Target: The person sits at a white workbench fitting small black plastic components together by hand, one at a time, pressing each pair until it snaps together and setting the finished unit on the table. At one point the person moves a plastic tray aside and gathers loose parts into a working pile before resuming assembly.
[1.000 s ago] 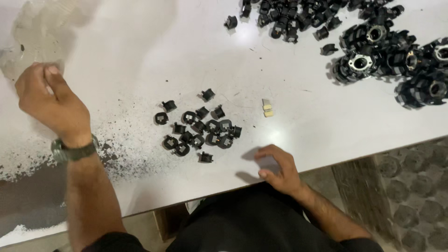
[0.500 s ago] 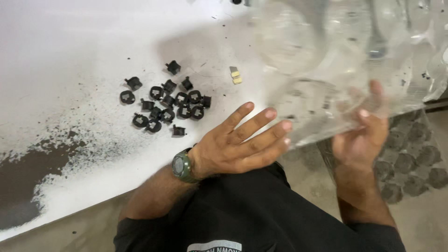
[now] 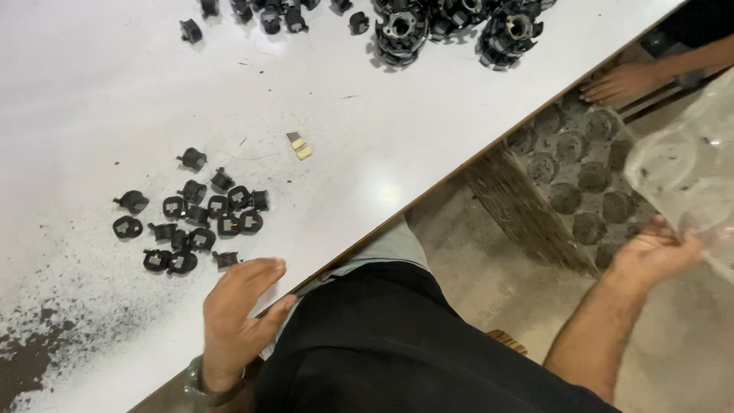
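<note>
— Where are the hands?

— The left hand (image 3: 237, 321) lies flat at the near edge of the white worktop (image 3: 99, 84), fingers spread and relaxed, its grip wide open with nothing in it. A watch sits on its wrist. The right hand (image 3: 654, 256) is out over the floor, well off the worktop, palm up with the fingers loosely curled against the lower edge of a clear, crinkled plastic bag (image 3: 688, 172). Whether it pinches the film or only cups it, I cannot tell.

— How would that bag handle?

— Light and limp, I judge. Thin film sags and slips, so a hold at the rim or a gathered fold looks safer than a flat palm beneath it.

— What lies near the left hand?

— A cluster of small black plastic clips (image 3: 195, 222), just beyond the fingertips and not touched. They look stiff, light and easy to pinch one at a time. Dark powder (image 3: 46, 336) is strewn over the worktop to their left.

— Anything else?

— Two small tan blocks (image 3: 300, 147) further in, and round black ribbed housings (image 3: 459, 23) at the far edge. Beyond the corner, another person's hand (image 3: 623, 82) rests low, near the dark round moulded tray (image 3: 581, 176) on the floor.
</note>
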